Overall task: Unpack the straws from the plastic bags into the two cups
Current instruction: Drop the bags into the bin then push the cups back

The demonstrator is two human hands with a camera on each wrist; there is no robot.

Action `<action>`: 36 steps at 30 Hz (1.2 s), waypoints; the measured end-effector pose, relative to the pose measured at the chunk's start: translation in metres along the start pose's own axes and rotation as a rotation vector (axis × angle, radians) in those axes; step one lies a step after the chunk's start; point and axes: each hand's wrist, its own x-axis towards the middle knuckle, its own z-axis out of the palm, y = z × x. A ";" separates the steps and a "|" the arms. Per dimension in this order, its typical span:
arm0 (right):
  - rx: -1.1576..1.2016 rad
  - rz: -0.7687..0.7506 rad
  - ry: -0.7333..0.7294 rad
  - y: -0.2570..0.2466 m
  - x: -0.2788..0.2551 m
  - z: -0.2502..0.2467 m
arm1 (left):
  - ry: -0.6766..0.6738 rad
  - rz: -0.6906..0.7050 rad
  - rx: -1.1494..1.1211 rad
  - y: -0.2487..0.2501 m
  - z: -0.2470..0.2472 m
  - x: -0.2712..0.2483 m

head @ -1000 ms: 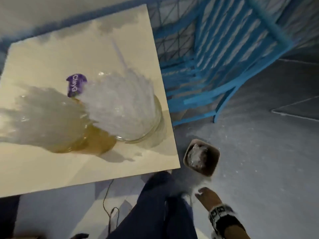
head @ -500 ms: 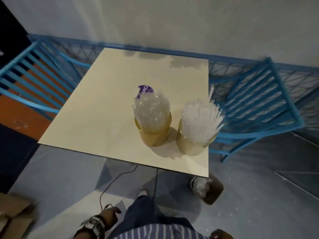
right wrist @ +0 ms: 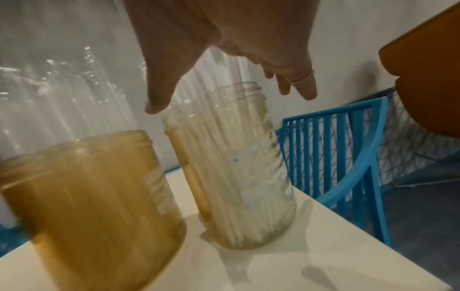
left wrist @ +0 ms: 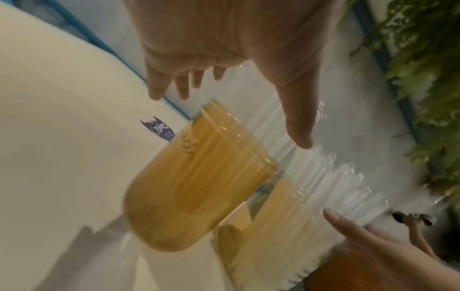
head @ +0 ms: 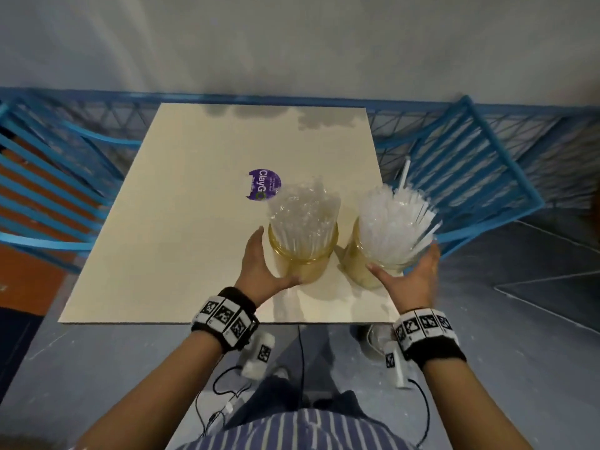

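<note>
From the head view, two cups stand side by side on the table (head: 181, 241) — the left cup (head: 303, 254) and right cup (head: 367, 267), both packed with straws (head: 393, 222). The left hand (head: 259, 271) and right hand (head: 409, 277) flank them, fingers spread. In the left wrist view the fingers (left wrist: 298, 118) look clear of the cup, though blur hides contact. In the right wrist view the hand hovers open — holding nothing.

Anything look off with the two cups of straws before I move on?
One straw in the right cup stands well above the rest, and a few at its right side lean out over the rim. The left cup looks tidy. Nothing has spilled on the table.
</note>
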 end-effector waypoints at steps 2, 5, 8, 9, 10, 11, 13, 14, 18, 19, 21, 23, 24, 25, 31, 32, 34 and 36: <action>-0.018 0.002 0.004 -0.008 0.009 0.007 | 0.031 0.005 -0.013 0.007 0.007 0.019; -0.039 -0.020 -0.018 -0.011 0.018 0.015 | 0.108 0.029 -0.043 0.008 0.017 0.039; -0.042 -0.065 -0.025 -0.010 0.023 0.020 | 0.142 0.015 -0.035 0.009 0.025 0.047; -0.044 -0.081 -0.034 -0.010 0.025 0.021 | 0.153 0.009 -0.039 0.009 0.027 0.049; -0.042 -0.095 -0.041 -0.011 0.028 0.022 | 0.156 -0.001 -0.038 0.010 0.028 0.052; -0.034 -0.108 -0.046 -0.011 0.032 0.023 | 0.154 -0.010 -0.036 0.011 0.028 0.054; -0.017 -0.120 -0.059 -0.014 0.040 0.026 | 0.159 -0.031 -0.037 0.014 0.027 0.065; -0.006 -0.122 -0.068 -0.016 0.046 0.028 | 0.167 -0.035 -0.035 0.017 0.025 0.073; 0.024 -0.163 -0.091 -0.029 0.078 0.040 | 0.179 -0.086 0.010 0.031 0.020 0.110; 0.028 -0.168 -0.097 -0.033 0.089 0.044 | 0.188 -0.099 0.016 0.034 0.018 0.120; 0.031 -0.171 -0.111 -0.041 0.107 0.052 | 0.210 -0.115 0.011 0.039 0.015 0.139; 0.039 -0.173 -0.111 -0.049 0.125 0.060 | 0.217 -0.128 0.017 0.045 0.011 0.159; 0.042 -0.178 -0.108 -0.053 0.135 0.064 | 0.213 -0.137 0.028 0.048 0.009 0.169; 0.042 -0.186 -0.108 -0.058 0.145 0.068 | 0.207 -0.151 0.042 0.052 0.007 0.179; 0.030 -0.208 -0.112 -0.082 0.204 0.097 | 0.174 -0.157 0.110 0.060 -0.002 0.245; 0.027 -0.206 -0.113 -0.087 0.214 0.101 | 0.168 -0.162 0.112 0.062 -0.003 0.255; 0.018 -0.204 -0.114 -0.096 0.234 0.111 | 0.173 -0.179 0.107 0.065 -0.005 0.278; 0.025 -0.214 -0.107 -0.104 0.256 0.123 | 0.175 -0.181 0.092 0.068 -0.007 0.302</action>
